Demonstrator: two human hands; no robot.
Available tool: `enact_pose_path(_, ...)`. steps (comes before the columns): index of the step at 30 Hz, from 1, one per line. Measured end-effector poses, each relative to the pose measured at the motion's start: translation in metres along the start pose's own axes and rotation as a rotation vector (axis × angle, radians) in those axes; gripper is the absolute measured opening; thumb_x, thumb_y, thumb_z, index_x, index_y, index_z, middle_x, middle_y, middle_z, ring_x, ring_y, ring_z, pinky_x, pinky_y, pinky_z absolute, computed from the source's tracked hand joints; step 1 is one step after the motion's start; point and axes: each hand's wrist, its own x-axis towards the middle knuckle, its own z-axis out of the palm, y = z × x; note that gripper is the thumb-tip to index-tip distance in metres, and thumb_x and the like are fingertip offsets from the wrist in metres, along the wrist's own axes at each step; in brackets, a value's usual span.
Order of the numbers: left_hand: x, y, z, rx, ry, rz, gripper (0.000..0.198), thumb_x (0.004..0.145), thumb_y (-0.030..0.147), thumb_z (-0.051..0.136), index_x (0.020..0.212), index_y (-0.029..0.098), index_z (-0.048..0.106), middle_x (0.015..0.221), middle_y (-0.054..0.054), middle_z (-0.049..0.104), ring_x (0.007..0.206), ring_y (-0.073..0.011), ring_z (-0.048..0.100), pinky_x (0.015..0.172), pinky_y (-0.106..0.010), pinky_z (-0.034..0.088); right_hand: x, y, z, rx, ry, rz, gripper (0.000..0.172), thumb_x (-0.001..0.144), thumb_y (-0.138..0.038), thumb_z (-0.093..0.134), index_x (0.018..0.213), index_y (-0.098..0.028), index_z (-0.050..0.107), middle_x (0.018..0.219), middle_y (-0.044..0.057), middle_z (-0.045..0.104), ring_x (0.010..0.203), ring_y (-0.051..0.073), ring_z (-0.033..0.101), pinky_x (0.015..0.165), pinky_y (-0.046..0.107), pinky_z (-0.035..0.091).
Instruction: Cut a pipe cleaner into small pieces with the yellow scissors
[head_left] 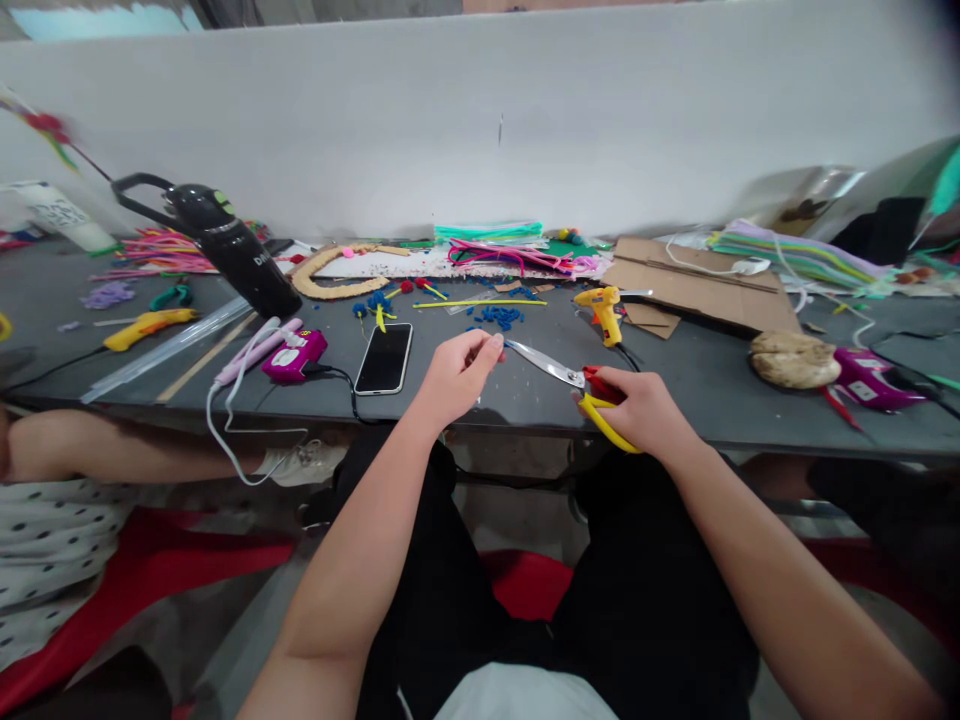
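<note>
My right hand point(641, 405) grips scissors point(551, 368) by their red and yellow handles, the blades pointing left. At the blade tips, my left hand point(463, 372) is closed in a pinch, and a bit of blue shows at its fingertips, probably a piece of pipe cleaner. Just beyond lie several short blue pieces point(501, 317) in a loose pile. A yellow pipe cleaner point(480, 303) stretches behind them. A yellow glue gun point(602, 312) rests past my right hand. Left of my left hand is a phone point(385, 358), with blue and yellow fuzzy shapes point(379, 308) behind it.
A black bottle point(236, 250) stands at the left, near a purple device point(296, 356) with white cable. Cardboard point(697, 280) and pipe cleaner bundles point(517, 257) line the back against a white partition point(480, 120). Another person's arm point(135, 447) is at the left.
</note>
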Motion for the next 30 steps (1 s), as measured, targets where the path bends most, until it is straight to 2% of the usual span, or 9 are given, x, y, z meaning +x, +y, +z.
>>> enact_pose_path(6,-0.0002,-0.0006,0.0002,0.0,0.0,0.004,0.04,0.093,0.052,0.051,0.079,0.016,0.064,0.06,0.0,0.049,0.054,-0.0116,0.043,0.051,-0.025,0.031,-0.0005,0.0008,0.0009,-0.011,-0.012,0.001,0.016,0.073,-0.031,0.064,0.068,-0.019,0.054,0.059,-0.003,0.048,0.057,0.011,0.036,0.055,0.025,0.03)
enact_pose_path(13,-0.0016,0.0011,0.0003,0.009,0.0,0.024,0.037,0.093,0.049,0.053,0.079,0.017,0.064,0.057,0.003,0.041,0.052,-0.0101,0.035,0.05,-0.025,0.028,-0.0002,0.0036,0.0015,-0.034,-0.018,-0.002,0.02,0.073,-0.034,0.064,0.067,-0.019,0.053,0.059,-0.002,0.048,0.057,0.011,0.035,0.054,0.025,0.03)
enact_pose_path(18,-0.0013,0.0003,0.0004,0.017,0.01,0.03,0.037,0.092,0.049,0.053,0.079,0.017,0.065,0.057,0.002,0.043,0.052,-0.0105,0.036,0.05,-0.025,0.029,0.0003,0.0029,0.001,-0.031,-0.007,0.006,0.022,0.074,-0.034,0.063,0.063,-0.019,0.051,0.056,-0.003,0.044,0.056,0.011,0.033,0.052,0.026,0.029)
enact_pose_path(24,-0.0011,0.0005,-0.0002,0.035,0.019,0.007,0.039,0.093,0.05,0.051,0.079,0.016,0.065,0.058,0.001,0.046,0.054,-0.0113,0.039,0.05,-0.025,0.03,0.0002,-0.0048,-0.0021,0.091,0.003,0.078,0.029,0.074,-0.04,0.066,0.063,-0.019,0.049,0.056,-0.004,0.041,0.056,0.01,0.034,0.051,0.024,0.028)
enact_pose_path(30,-0.0011,0.0003,0.0002,0.029,0.003,0.031,0.039,0.094,0.051,0.049,0.081,0.017,0.063,0.061,0.0,0.047,0.056,-0.0122,0.04,0.052,-0.026,0.03,-0.0002,-0.0007,-0.0002,0.067,-0.002,0.027,0.032,0.074,-0.042,0.067,0.064,-0.019,0.047,0.056,-0.004,0.04,0.057,0.01,0.032,0.051,0.025,0.028)
